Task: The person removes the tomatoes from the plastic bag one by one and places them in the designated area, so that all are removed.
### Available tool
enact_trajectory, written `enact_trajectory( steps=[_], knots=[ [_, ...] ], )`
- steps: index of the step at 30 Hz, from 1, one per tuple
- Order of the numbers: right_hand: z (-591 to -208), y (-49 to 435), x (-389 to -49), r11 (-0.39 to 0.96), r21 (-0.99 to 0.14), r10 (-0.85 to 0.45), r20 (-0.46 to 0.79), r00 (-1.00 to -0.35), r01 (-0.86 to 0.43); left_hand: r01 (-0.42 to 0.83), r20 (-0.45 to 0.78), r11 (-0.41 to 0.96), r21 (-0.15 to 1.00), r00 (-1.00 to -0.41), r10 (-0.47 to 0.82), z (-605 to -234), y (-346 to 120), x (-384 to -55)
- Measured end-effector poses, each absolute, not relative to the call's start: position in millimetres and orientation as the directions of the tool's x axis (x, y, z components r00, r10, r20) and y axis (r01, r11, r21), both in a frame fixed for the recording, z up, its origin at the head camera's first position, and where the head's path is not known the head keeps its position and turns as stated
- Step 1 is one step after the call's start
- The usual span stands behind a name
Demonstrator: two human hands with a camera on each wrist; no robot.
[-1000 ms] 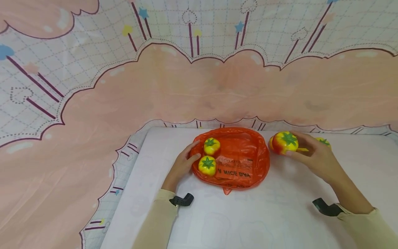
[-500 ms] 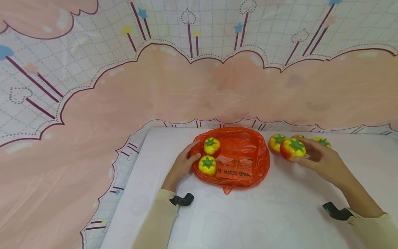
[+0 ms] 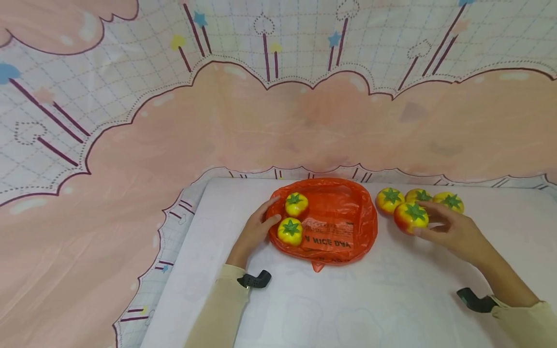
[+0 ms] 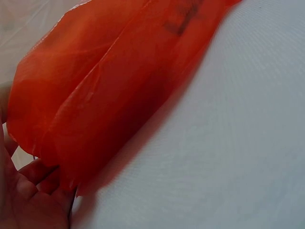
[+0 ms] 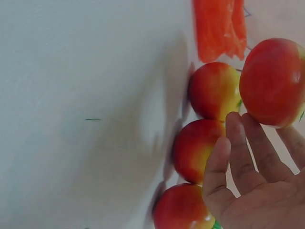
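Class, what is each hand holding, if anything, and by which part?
Right hand: a red-yellow fruit, by its right side in the head view. Left hand: touches the left rim of the red bag; grip unclear.

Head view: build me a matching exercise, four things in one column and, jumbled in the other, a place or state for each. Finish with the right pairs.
Things
1. Left hand
2. Right hand
3. Pair of fruits
4. Row of three fruits

Place or state
A. On the table, to the right of the red bag
B. Inside the red bag, toward its left side
C. Touching the red bag's left rim
D. Pinching one fruit

Right pairs: 1-C, 2-D, 3-B, 4-A
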State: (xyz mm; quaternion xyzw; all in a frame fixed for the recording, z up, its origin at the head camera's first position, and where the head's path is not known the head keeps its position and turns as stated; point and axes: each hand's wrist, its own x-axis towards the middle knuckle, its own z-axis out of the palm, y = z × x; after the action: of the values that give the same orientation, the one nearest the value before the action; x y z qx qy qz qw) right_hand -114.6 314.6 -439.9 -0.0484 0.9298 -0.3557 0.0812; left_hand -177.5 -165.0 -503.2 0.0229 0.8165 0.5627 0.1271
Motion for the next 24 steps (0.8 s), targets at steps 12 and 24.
enact_trajectory(
  steps=[12, 24],
  knots=[
    [-457.4, 315.8, -115.0, 0.728, -0.677, -0.201, -0.056, -0.978, -0.111, -0.091, -0.167, 0.357, 0.93, -0.968, 0.189, -505.1, -162.3, -178.6],
    [-464.0, 310.6, -113.1, 0.736, -0.67, -0.218, -0.091, -0.972, -0.103, -0.079, -0.157, 0.362, 0.929, -0.969, 0.191, -503.8, -165.3, -177.1]
  ],
)
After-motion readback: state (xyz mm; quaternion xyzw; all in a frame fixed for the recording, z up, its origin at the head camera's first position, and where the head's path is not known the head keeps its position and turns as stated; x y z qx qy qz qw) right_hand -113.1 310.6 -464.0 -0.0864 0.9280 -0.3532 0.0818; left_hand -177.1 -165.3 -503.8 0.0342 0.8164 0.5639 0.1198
